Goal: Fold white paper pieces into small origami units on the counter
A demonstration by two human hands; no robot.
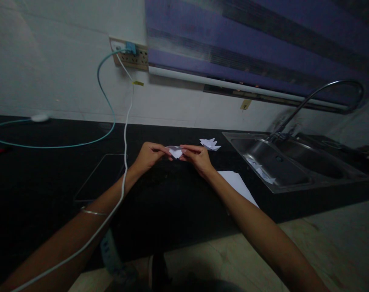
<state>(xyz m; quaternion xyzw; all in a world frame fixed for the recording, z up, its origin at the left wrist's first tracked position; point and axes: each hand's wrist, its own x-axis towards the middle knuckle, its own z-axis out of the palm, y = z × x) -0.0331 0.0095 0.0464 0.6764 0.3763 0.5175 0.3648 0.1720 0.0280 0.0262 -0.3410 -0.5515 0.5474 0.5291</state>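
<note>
Between my two hands, over the dark counter, is a small folded white paper that comes to a point at the bottom. My left hand pinches its left end with thumb and fingers. The right end is gripped by my right hand, fingertips closed on the edge. Just behind my right hand lie several pointed folded paper pieces. Partly under my right forearm is a stack of plain white paper sheets.
At right is a double steel sink with a curved faucet; reflections show in its basin. A dark flat tablet or phone lies left. A white cable hangs from the wall power strip across my left arm. A teal cable loops at left.
</note>
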